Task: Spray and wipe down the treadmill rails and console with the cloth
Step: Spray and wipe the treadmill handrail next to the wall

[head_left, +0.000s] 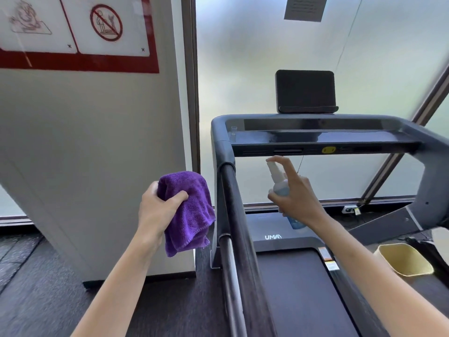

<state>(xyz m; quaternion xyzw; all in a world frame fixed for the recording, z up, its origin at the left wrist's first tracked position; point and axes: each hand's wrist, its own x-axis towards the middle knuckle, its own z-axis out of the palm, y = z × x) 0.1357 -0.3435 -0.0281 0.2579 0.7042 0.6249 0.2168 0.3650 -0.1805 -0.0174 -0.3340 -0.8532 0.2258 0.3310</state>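
Note:
A dark treadmill stands ahead. Its left rail (pixel 237 215) runs from the bottom of the view up to the console (pixel 323 138), which carries a black screen (pixel 305 90) on top. My left hand (pixel 158 210) is closed around a bunched purple cloth (pixel 192 215), held just left of the rail and apart from it. A small clear spray bottle (pixel 279 183) with blue liquid sits in my right hand (pixel 296 193), index finger over its white nozzle. The nozzle points left, toward the rail's upper end, just below the console's front edge.
A white pillar (pixel 97 154) with a red-bordered sign stands close on the left. Frosted windows fill the back. The treadmill belt (pixel 298 293) lies below my right arm. A yellow bin (pixel 403 259) sits on the floor at the right, beside the treadmill's right upright (pixel 432 190).

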